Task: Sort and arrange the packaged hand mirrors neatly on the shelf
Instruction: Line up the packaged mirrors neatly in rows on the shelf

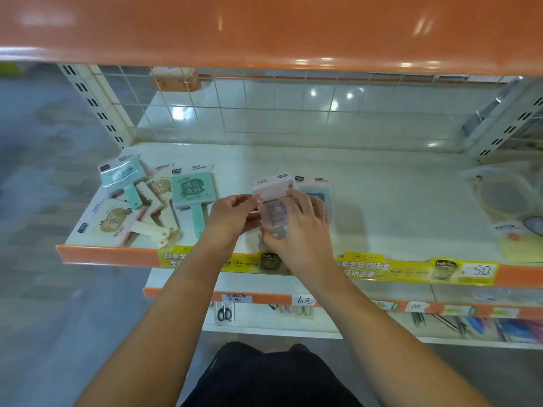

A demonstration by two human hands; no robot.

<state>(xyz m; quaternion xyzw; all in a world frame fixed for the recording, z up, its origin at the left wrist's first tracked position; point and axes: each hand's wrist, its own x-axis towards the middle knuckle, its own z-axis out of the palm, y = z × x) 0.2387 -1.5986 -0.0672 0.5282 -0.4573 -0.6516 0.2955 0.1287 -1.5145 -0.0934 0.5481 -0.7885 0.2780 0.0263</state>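
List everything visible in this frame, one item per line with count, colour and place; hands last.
Pink mirror pack: one, shelf centre, held by both hands.
Blue mirror pack: one, flat, just right of the pink one.
Mint mirror packs: two, in the left pile.
Cream mirror packs: at least two, left pile; overlap hides the exact count.
Shelf: white, orange edge.
Scissors: one black pair, hanging below.
Left hand: grips the pink pack.
Right hand: grips it too.

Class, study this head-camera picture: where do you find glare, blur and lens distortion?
Head view: glare streaks the glossy orange upper shelf; motion blur softens the pink packaged hand mirror held by the left hand and right hand; wide-angle distortion bows the white shelf edge.
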